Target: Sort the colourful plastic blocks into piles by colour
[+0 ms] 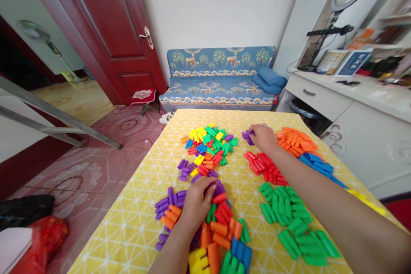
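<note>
Yellow cloth (pixel 138 199) lined with white triangles covers the bench (pixel 105 244) across the foreground. Beyond it are a dark red panelled door (pixel 105 13) at the left and a blue sofa (pixel 215 70) patterned with deer and trees. Largest among the tube-shaped plastic building blocks is the near mixed heap (pixel 220 239), in purple, orange, red, green, blue and yellow. Next come the green group (pixel 285 205) to its right and the far mixed heap (pixel 208 147) toward the sofa. Smaller single-colour groups lie on the right: an orange group (pixel 297 141), a red group (pixel 261 165), a blue group (pixel 316 165) and a yellow group (pixel 367 201). Of the hands, the left hand (pixel 197 201) curls over the near mixed heap, thumb and forefinger nearly together; the right hand (pixel 265 136), farther out, is half closed, fingers bent down. These touch the purple cluster (pixel 247 137), just beyond the red group; I cannot tell whether they grip it. Smallest, a purple block (pixel 220 187) sits beside the left fingertips; any grip there is hidden too.
</note>
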The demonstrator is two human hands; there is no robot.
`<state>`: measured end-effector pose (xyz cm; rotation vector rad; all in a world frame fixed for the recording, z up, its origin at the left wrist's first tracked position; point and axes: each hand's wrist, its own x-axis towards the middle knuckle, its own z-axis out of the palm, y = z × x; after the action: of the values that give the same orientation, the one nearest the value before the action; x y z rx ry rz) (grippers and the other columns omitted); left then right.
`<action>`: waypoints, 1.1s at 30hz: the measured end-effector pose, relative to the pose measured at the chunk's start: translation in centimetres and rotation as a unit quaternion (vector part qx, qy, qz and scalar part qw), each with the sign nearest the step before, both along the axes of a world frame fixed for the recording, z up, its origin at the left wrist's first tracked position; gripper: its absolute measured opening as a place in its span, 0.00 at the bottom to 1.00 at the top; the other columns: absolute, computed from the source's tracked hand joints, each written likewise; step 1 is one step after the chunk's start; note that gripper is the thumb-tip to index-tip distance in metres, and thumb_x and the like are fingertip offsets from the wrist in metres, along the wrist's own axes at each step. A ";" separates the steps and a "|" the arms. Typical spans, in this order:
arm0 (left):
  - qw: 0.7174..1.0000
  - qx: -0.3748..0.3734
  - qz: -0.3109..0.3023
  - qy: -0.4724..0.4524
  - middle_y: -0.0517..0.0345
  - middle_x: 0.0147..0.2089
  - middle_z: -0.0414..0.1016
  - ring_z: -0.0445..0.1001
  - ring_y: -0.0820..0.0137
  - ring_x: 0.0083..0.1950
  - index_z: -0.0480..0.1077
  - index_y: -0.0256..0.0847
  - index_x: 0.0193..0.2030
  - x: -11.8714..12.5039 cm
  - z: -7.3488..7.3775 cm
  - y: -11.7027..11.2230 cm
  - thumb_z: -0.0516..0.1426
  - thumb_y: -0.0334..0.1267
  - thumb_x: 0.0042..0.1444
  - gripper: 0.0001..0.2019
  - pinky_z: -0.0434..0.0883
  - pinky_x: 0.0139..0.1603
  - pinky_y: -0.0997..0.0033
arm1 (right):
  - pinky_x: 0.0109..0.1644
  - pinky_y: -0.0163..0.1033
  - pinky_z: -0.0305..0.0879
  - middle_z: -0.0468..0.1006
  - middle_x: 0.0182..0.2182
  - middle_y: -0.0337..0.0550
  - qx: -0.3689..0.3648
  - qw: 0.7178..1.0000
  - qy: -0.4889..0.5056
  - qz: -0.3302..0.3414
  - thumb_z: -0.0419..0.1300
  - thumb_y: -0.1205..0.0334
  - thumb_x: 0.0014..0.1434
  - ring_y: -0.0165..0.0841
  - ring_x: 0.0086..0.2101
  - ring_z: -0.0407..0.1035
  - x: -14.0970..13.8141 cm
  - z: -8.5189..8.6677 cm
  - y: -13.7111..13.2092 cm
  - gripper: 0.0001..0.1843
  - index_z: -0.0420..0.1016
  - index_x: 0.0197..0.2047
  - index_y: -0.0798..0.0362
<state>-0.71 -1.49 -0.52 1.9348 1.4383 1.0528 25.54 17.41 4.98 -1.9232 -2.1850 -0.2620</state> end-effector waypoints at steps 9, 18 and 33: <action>1.000 0.004 0.001 -0.008 0.52 0.44 0.78 0.75 0.65 0.46 0.74 0.41 0.45 0.0 -0.1 0.1 0.53 0.35 0.61 0.11 0.71 0.49 0.64 | 0.45 0.42 0.57 0.78 0.41 0.52 -0.031 0.999 -0.023 0.015 0.54 0.65 0.59 0.41 0.44 0.65 -0.3 -1.4 1.9 0.12 0.79 0.40 0.52; 1.000 0.012 -0.001 0.000 0.51 0.43 0.78 0.75 0.64 0.46 0.75 0.40 0.45 0.1 0.2 -0.1 0.52 0.33 0.60 0.11 0.71 0.48 0.64 | 0.55 0.43 0.58 0.75 0.49 0.49 0.015 0.987 0.107 0.117 0.54 0.65 0.60 0.39 0.51 0.64 -2.0 -1.3 -3.5 0.14 0.76 0.47 0.53; 0.994 0.081 0.055 -0.048 0.52 0.47 0.78 0.75 0.65 0.49 0.74 0.40 0.47 0.0 0.5 -0.1 0.53 0.33 0.59 0.12 0.71 0.52 0.62 | 0.44 0.41 0.67 0.78 0.40 0.45 -0.120 0.844 0.517 0.074 0.57 0.54 0.58 0.36 0.39 0.72 -10.6 -5.9 -20.6 0.18 0.72 0.49 0.52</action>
<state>-0.74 -1.64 -0.05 1.9035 1.4595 1.3315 14.90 -3.19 -0.89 -1.4057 -1.5907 0.9096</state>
